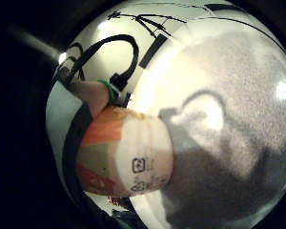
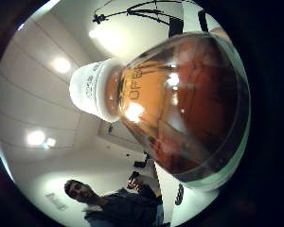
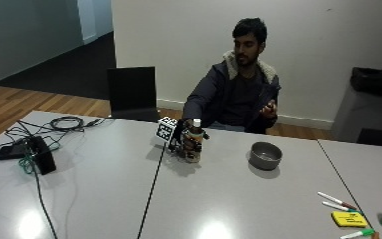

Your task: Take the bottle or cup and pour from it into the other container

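While upright, white-capped amber bottle [image 3: 193, 142]

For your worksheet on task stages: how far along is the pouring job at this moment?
Done: the gloved right hand has reached and holds the bottle. In hand: the bottle is upright on or just above the table, its white cap apparently on and amber liquid inside. Left: carrying it to the grey bowl, which stands apart from it, then tilting it to pour.

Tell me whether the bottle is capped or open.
Capped: a white cap sits on the bottle, which stands upright on the table.
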